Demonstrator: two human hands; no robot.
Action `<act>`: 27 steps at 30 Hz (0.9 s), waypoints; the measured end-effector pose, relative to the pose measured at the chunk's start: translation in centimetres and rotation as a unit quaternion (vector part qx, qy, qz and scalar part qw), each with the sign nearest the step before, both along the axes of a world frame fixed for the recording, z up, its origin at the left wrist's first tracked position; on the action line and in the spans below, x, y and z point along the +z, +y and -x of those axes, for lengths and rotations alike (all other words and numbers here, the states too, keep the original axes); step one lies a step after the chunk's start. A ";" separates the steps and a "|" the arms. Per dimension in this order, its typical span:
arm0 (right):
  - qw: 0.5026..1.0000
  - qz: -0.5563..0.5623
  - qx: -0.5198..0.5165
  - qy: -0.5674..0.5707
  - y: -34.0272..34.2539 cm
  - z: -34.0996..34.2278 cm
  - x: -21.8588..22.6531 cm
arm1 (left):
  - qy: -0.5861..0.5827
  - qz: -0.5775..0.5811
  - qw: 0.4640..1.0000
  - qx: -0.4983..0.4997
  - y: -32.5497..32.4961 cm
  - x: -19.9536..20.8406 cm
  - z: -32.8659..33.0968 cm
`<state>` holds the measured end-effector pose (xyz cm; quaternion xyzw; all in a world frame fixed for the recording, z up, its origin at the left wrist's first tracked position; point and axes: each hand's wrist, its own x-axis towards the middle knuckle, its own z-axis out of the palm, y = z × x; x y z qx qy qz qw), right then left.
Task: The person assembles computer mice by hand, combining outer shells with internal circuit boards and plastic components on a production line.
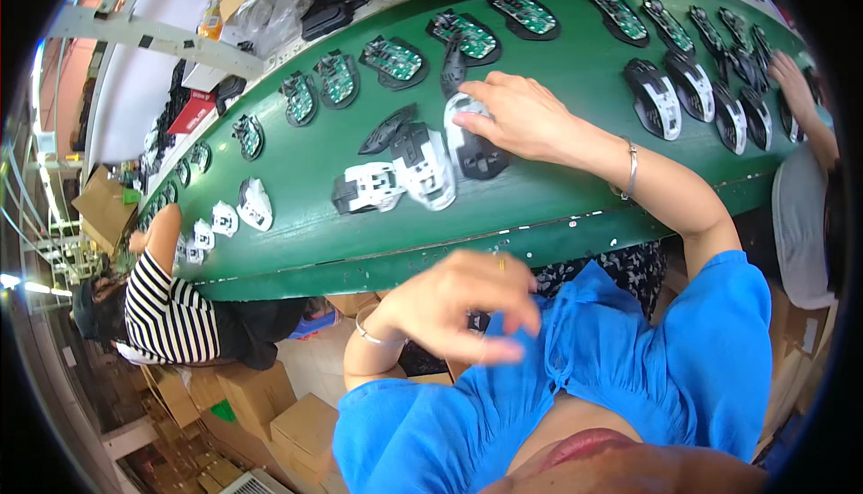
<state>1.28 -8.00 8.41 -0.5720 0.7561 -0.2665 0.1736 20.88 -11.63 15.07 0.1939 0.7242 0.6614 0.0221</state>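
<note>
- Landmark: the long green conveyor belt [557, 80] running across the view.
- Nearest the camera, on the near side of the belt and off it: left hand [458, 305], blurred, raised in front of the blue blouse [629, 359]. Fingers loosely curled, nothing visible in it. Thin bracelet on that wrist.
- On the belt, middle: right hand [526, 116] lies flat over the top end of a black-and-white plastic mouse shell [475, 139]. Fingers spread and pressing on it, not wrapped round it. Silver bangle on that wrist.
- Just beside that shell, toward the belt's left end: a white mouse top cover [422, 169], then a white-and-black mouse base frame [367, 188]. Loose black curved trim piece [387, 128] just beyond them.
- Far edge of the belt: row of black mouse bases with green circuit boards [393, 60], spaced along the length.
- Right end of the belt: cluster of black-and-white assembled mouse bodies [654, 97]; another person's hand [791, 80] reaching there.
- Left end of the belt: person in a black-and-white striped shirt [166, 314], arm up at the belt edge beside small white shells [254, 204].
- Below the belt: brown cardboard boxes [301, 427] on the floor.
</note>
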 end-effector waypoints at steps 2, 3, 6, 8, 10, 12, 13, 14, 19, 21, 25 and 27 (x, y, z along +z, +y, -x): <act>0.998 -0.015 -0.004 0.054 -2.9 0.6 2.1 | -0.068 0.030 0.990 0.122 -1.0 -0.9 0.3; 0.994 -0.028 -0.014 0.107 -4.2 1.3 2.7 | -0.092 0.024 0.978 0.188 -0.9 -1.6 0.0; 0.986 0.041 0.069 0.145 -8.3 5.5 1.3 | -0.141 0.081 0.901 0.402 -0.4 -3.5 -0.2; 0.980 0.032 0.122 0.157 -9.2 6.3 0.4 | -0.090 0.184 0.840 0.502 -0.8 -4.7 0.1; 0.958 -0.024 0.201 0.202 -9.1 6.8 -0.1 | -0.052 0.341 0.754 0.559 -1.6 -5.3 1.1; 0.954 0.006 0.186 0.234 -7.5 7.5 -1.5 | -0.016 0.452 0.686 0.570 -2.1 -6.1 3.0; 0.949 0.036 0.170 0.262 -6.7 7.2 -1.4 | 0.019 0.556 0.606 0.569 -2.1 -6.5 3.9; 0.956 -0.003 0.151 0.252 -5.7 7.0 -1.3 | -0.059 0.576 0.600 0.552 -2.0 -6.7 4.7; 0.978 0.091 0.027 0.188 0.9 6.8 -2.0 | -0.091 0.631 0.576 0.512 -1.6 -8.1 7.2; 0.956 0.123 0.033 0.266 3.8 6.1 -2.6 | -0.103 0.634 0.559 0.524 -1.9 -8.4 7.3; 0.978 0.056 0.014 0.201 7.4 4.8 -1.1 | -0.095 0.627 0.603 0.484 -1.9 -8.6 6.5; 0.985 -0.093 0.043 0.138 8.3 4.4 0.4 | -0.107 0.615 0.616 0.480 -2.0 -8.6 6.3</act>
